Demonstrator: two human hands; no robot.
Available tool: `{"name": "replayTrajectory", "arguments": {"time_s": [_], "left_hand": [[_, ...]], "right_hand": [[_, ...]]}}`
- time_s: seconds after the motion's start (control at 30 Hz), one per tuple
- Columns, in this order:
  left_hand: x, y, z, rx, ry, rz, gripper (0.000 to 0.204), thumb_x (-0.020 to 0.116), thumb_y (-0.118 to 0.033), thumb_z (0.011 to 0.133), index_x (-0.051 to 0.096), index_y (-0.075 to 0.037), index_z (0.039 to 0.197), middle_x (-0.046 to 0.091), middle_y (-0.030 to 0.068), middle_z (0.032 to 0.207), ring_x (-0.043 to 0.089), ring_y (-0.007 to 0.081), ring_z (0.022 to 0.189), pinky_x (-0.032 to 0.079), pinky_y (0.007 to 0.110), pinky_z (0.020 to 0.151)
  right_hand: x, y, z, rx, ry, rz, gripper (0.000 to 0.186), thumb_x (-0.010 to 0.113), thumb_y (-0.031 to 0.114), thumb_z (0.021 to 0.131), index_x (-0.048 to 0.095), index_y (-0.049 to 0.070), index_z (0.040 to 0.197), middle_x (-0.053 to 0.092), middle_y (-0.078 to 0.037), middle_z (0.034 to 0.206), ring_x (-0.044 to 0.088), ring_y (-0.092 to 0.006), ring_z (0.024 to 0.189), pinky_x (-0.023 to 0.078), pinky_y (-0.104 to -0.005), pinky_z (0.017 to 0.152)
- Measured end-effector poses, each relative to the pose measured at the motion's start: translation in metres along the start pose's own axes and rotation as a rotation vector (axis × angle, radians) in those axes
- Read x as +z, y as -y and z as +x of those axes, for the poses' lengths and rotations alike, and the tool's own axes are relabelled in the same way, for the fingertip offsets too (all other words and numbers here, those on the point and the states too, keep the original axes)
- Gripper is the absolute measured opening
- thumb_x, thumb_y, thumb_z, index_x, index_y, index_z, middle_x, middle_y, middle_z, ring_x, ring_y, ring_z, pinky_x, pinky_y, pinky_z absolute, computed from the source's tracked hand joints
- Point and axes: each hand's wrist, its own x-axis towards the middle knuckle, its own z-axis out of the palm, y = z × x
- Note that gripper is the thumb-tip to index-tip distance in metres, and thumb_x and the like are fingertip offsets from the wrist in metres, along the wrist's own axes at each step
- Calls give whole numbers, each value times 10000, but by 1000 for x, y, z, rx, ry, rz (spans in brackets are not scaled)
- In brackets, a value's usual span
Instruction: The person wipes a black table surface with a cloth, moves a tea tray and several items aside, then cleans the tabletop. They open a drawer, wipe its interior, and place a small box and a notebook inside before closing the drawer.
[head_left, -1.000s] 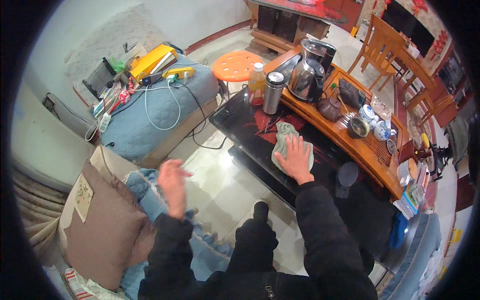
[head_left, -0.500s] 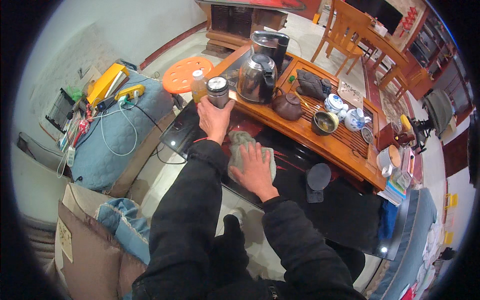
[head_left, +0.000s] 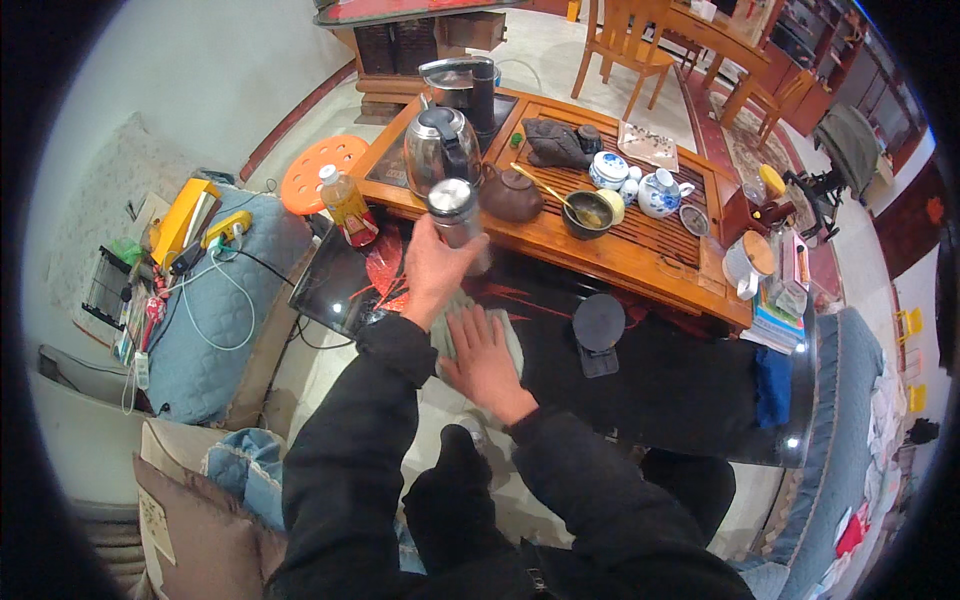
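Note:
My left hand (head_left: 438,268) is wrapped round a silver steel thermos flask (head_left: 458,215), upright in front of the kettle and the brown teapot. Whether the flask's base touches the table is hidden. A greyish-green cloth (head_left: 515,345) lies on the glossy black table (head_left: 660,390), near its front edge. My right hand (head_left: 482,352) presses flat on the cloth with fingers spread. Left of the flask stands a drink bottle (head_left: 350,210) with a white cap and amber content. A round dark disc on a stand (head_left: 599,323) is on the table right of my right hand.
A wooden tea tray (head_left: 640,250) bears a glass kettle (head_left: 440,150), a brown clay teapot (head_left: 512,195), a dark bowl (head_left: 588,217) and blue-white porcelain (head_left: 660,190). At its right end are a white mug (head_left: 745,268) and booklets (head_left: 775,325). An orange stool (head_left: 318,172) stands left.
My left hand has moved the flask rightward, away from the drink bottle and toward the teapot. My right hand stays flat on the cloth. The whole view has shifted.

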Motion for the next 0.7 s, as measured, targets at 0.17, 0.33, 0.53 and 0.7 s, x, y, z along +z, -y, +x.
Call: {"name": "replayTrajectory", "arguments": {"time_s": [0.17,0.33,0.53,0.7], "left_hand": [[36,-5,-15,27,72,-54,633,855,-358,711,581,-26,1175,625,175,1136,632,361,1070,497,461,901],[47,-6,-19,105,68,50,635,848,-370,721,570,-35,1183,598,163,1119,614,355,1055,506,461,866],[28,9,-20,163,16,16,760,830,-379,735,482,-20,1306,553,186,1169,551,386,1154,476,481,930],[-45,74,29,-34,-545,24,623,825,-339,724,514,1,1142,521,191,1095,524,362,1073,441,449,929]], "right_hand": [[-18,3,-45,2,79,-8,687,627,371,902,426,-32,1421,391,-251,1485,293,-444,1429,221,-619,1142],[-23,2,-53,28,83,87,667,644,306,901,399,60,1471,401,-235,1461,352,-466,1368,264,-651,1095],[-22,18,-55,36,168,-89,543,639,277,907,485,74,1386,326,-241,1528,261,-486,1428,221,-631,1132],[-12,34,-30,57,176,-14,697,618,294,932,315,60,1515,288,-294,1530,234,-499,1436,207,-638,1136]]}}
